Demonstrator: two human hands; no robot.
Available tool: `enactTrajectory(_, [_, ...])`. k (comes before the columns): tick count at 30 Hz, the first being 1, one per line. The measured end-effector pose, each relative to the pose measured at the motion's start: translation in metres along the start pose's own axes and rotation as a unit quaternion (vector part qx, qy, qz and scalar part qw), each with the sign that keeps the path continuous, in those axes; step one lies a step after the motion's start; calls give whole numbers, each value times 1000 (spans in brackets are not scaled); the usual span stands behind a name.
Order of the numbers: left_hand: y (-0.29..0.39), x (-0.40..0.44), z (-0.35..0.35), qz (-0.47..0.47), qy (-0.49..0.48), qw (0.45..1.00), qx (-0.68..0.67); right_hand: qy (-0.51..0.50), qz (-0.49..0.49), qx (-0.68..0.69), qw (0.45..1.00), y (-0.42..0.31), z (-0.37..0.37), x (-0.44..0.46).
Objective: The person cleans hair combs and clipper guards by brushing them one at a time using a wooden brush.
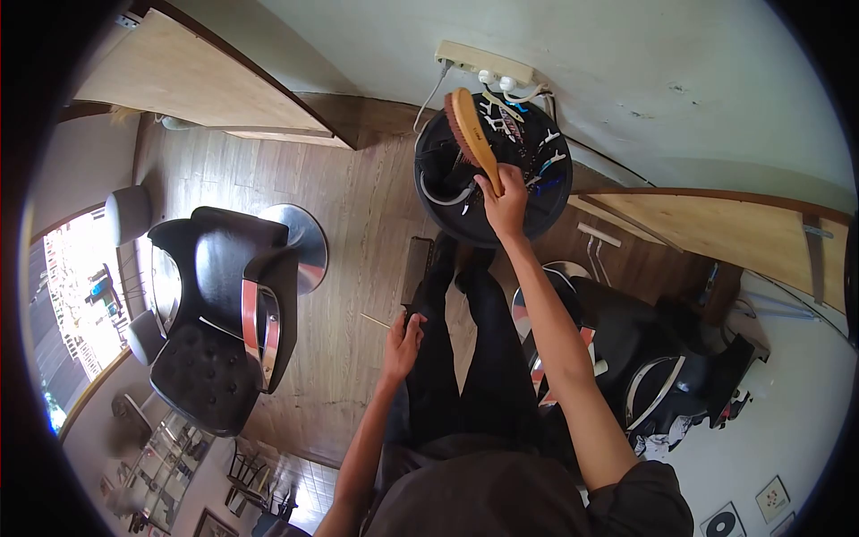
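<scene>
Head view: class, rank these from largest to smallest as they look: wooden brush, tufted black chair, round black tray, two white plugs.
1. Tufted black chair
2. Round black tray
3. Wooden brush
4. White plugs: they look alike, so unranked against each other.

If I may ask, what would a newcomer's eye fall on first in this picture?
Most likely the wooden brush, raised in the person's right grip above a round black tray of clips near the wall. Lower down, the left grip holds a dark comb-like tool. Next, perhaps, the black salon chair at the picture's left, on the wooden floor.
</scene>
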State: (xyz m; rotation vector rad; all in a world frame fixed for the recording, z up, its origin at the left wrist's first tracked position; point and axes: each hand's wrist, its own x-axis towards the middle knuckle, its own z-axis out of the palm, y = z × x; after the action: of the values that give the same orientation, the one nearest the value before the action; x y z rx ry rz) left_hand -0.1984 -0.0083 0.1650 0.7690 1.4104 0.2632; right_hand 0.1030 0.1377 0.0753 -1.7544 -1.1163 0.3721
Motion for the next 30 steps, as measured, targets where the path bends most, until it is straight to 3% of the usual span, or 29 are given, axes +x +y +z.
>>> enactTrajectory(5, [37, -7, 6, -10, -38, 999, -33, 41, -27, 10, 999, -48, -59, -24])
enactTrajectory(7, [52, -5, 11, -32, -104, 983, -149, -68, 71, -8, 995, -73, -96, -48])
enactTrajectory(8, [65, -4, 16, -21, -112, 983, -147, -76, 63, -2, 995, -90, -111, -57])
enactTrajectory(12, [108, -19, 36, 54, -165, 983, -60, -52, -20, 9, 998, -160, -163, -93])
enactTrajectory(14, [126, -25, 46, 86, -183, 979, -22, -118, 5, -82, 990, -178, -187, -114])
enactTrajectory(16, [139, -32, 54, 100, -218, 971, -17, -107, 16, -109, 988, -188, -200, -130])
enactTrajectory(22, [142, -42, 74, 215, -223, 946, 94, -37, -15, -160, 986, -202, -207, -135])
enactTrajectory(30, [163, -49, 88, 286, -240, 914, 157, 34, -41, -131, 990, -218, -196, -101])
